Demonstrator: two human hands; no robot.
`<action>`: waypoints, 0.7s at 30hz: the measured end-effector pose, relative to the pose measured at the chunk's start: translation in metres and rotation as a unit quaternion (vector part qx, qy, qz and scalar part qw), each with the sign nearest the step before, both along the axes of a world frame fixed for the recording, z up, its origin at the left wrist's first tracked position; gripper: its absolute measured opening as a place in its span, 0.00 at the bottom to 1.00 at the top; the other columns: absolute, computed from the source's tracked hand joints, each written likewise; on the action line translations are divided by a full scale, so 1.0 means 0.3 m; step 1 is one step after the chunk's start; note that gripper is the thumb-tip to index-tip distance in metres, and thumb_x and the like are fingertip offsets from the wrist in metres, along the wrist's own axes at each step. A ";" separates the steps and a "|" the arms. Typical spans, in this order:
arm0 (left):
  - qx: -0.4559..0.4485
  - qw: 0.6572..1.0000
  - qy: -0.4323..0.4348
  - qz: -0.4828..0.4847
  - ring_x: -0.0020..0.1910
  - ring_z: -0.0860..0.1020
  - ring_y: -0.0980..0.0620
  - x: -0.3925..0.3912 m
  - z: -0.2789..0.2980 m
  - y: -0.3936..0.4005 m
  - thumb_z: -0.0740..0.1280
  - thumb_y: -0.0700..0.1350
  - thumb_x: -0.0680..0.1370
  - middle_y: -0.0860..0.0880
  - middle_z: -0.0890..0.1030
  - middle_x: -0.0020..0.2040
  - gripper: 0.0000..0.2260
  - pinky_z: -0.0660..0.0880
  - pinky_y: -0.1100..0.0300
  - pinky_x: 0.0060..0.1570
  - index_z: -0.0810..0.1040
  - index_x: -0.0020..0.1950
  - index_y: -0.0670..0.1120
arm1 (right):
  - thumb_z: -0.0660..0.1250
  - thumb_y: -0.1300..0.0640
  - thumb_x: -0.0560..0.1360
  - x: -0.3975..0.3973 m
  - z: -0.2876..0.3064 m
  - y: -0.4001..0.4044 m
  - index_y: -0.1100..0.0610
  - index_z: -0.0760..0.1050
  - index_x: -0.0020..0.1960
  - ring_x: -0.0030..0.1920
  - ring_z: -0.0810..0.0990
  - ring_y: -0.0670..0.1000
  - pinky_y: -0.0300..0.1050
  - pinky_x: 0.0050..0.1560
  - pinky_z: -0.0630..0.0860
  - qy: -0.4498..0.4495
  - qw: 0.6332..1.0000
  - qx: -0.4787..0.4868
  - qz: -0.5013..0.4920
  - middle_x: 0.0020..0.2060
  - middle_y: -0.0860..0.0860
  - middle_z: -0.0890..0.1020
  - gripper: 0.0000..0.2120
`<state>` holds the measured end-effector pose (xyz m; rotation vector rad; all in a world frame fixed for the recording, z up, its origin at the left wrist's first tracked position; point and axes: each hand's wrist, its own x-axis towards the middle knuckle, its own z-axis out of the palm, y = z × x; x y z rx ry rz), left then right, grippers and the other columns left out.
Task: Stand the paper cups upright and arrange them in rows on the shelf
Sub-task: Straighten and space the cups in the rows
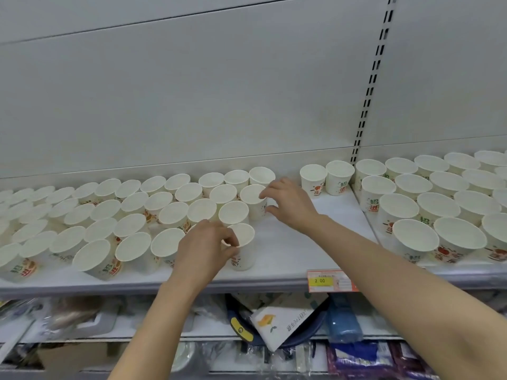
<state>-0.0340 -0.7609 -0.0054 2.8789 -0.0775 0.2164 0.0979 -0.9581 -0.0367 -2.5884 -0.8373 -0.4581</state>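
On the shelf [285, 250], the left hand [204, 246] pinches the rim of the front-row paper cup [244, 246] with curled fingers. Farther back, the right hand [290, 205] holds the second-row cup [253, 197], fingertips on its rim.

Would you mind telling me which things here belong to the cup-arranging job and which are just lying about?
Part of the job:
- front cup, pinched by the left hand
- second-row cup, pinched at its rim by the right hand
- two lone cups at the back
- shelf

Lying about:
- price tag
- napkin pack below
- blue roll
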 end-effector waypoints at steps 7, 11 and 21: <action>-0.072 0.996 -0.029 -0.053 0.42 0.73 0.61 0.008 -0.006 0.048 0.73 0.53 0.73 0.61 0.77 0.38 0.03 0.69 0.60 0.37 0.80 0.42 0.58 | 0.69 0.61 0.70 -0.006 -0.008 0.035 0.54 0.82 0.43 0.48 0.74 0.55 0.43 0.41 0.62 0.012 0.999 -0.022 -0.033 0.39 0.50 0.82 0.05; -0.148 0.984 -0.026 -0.099 0.39 0.76 0.63 0.064 0.008 -0.016 0.74 0.51 0.73 0.62 0.79 0.37 0.03 0.73 0.61 0.39 0.81 0.41 0.57 | 0.71 0.61 0.69 -0.053 0.043 -0.073 0.54 0.82 0.44 0.44 0.71 0.55 0.44 0.40 0.60 -0.009 0.995 0.023 -0.100 0.34 0.49 0.80 0.05; -0.113 0.985 -0.012 -0.129 0.42 0.78 0.54 0.349 -0.013 -0.316 0.71 0.48 0.73 0.57 0.80 0.38 0.01 0.69 0.59 0.36 0.82 0.43 0.53 | 0.71 0.57 0.67 -0.065 0.064 -0.371 0.50 0.82 0.44 0.47 0.73 0.59 0.45 0.42 0.64 0.034 0.968 -0.012 -0.248 0.40 0.58 0.76 0.06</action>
